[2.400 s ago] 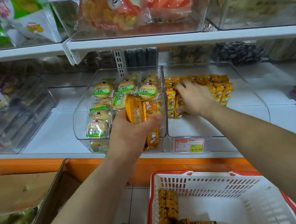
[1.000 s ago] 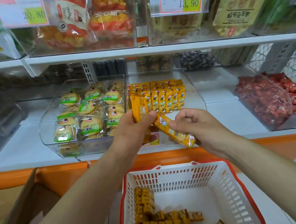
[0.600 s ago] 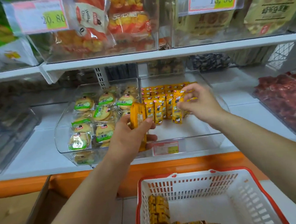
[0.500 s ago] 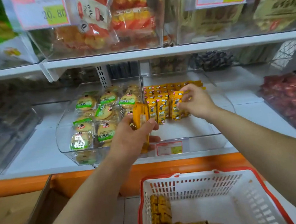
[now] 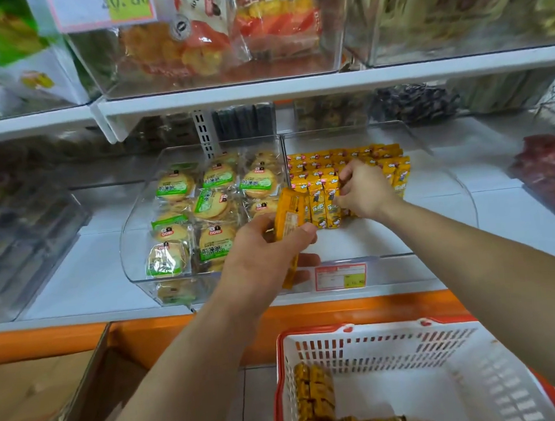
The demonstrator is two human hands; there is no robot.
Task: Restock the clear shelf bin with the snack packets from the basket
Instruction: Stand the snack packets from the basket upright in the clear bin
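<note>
A clear shelf bin [image 5: 438,179] on the middle shelf holds rows of small orange snack packets [image 5: 321,200] standing upright at its back left. My right hand [image 5: 363,191] reaches into the bin and pinches a packet at the front row's right end, fingers curled on it. My left hand [image 5: 266,254] hovers at the bin's front left corner, gripping a small stack of orange packets [image 5: 288,222]. Below, a white basket with a red rim [image 5: 411,362] holds several more orange packets [image 5: 315,395] along its left and near side.
A neighbouring clear bin [image 5: 134,253] to the left holds round green-labelled biscuit packs. A price tag [image 5: 340,276] sits on the target bin's front. The upper shelf [image 5: 293,84] overhangs with more bins. A cardboard box [image 5: 52,390] stands at lower left, red snacks [image 5: 549,171] at far right.
My right hand took one packet from the left hand's stack, carried it into the bin and set it down at the front row. My left hand stays at the bin's front with fewer packets.
</note>
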